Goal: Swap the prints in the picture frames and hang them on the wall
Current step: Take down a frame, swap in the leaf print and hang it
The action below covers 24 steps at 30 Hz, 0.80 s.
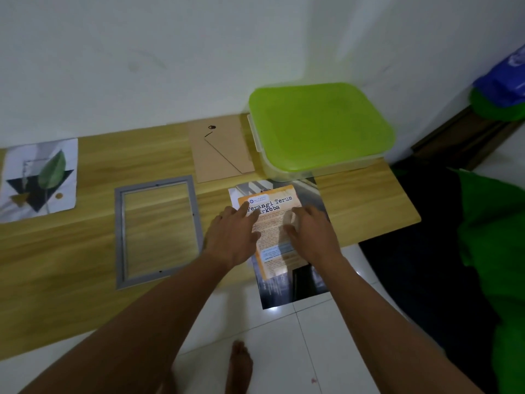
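An empty grey picture frame (pixel 157 231) lies face down on the wooden table (pixel 85 251). Its brown backing board (pixel 221 149) lies behind it near the wall. A leaf print (pixel 39 177) rests at the table's left end. An orange print (pixel 272 223) headed "Perangi Terus" lies on a larger dark grey print (pixel 287 288) that overhangs the table's front edge. My left hand (pixel 233 237) rests flat on the orange print's left side, fingers spread. My right hand (pixel 312 231) lies on its right side, fingers bent down onto the paper.
A clear box with a lime-green lid (pixel 321 126) stands at the back right against the white wall. Green and dark fabric (pixel 488 251) lies to the right of the table. White floor tiles and a bare foot (pixel 241 365) show below.
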Each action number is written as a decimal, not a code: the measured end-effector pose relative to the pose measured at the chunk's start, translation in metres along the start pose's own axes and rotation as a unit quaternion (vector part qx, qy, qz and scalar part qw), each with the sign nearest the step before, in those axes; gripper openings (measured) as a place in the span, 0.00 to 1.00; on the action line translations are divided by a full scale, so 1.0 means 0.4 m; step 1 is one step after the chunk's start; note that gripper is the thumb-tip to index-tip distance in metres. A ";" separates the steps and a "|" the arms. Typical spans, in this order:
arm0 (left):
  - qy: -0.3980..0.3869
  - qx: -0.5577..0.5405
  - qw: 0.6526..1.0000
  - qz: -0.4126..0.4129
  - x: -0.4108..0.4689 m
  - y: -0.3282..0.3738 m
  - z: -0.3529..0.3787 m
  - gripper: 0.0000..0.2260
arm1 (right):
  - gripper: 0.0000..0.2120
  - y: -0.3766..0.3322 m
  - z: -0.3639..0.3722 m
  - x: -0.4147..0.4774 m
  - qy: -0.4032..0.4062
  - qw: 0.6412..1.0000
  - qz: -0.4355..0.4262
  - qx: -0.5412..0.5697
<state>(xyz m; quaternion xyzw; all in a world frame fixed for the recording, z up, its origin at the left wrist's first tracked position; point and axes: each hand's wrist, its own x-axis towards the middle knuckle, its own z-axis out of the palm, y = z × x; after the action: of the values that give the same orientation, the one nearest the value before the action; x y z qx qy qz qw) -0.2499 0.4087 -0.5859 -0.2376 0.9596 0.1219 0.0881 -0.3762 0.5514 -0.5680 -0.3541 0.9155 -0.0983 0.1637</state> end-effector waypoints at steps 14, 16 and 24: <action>0.094 -0.137 0.967 -0.193 -0.249 -0.484 -0.153 0.26 | 0.19 -0.551 0.044 0.054 -0.045 0.985 -0.168 0.000; 0.102 -0.148 0.959 -0.219 -0.289 -0.585 -0.167 0.25 | 0.21 -0.659 0.073 0.064 -0.051 0.981 -0.187 -0.010; 0.141 -0.189 0.936 -0.262 -0.352 -0.934 -0.211 0.19 | 0.15 -1.009 0.206 0.163 -0.082 0.969 -0.232 -0.023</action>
<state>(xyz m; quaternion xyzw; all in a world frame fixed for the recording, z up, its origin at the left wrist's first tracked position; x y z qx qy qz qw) 0.0418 0.1261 -0.5451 -0.5076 0.8252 0.2387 -0.0662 -0.1425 0.2073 -0.5400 -0.5672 0.7939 -0.0831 0.2028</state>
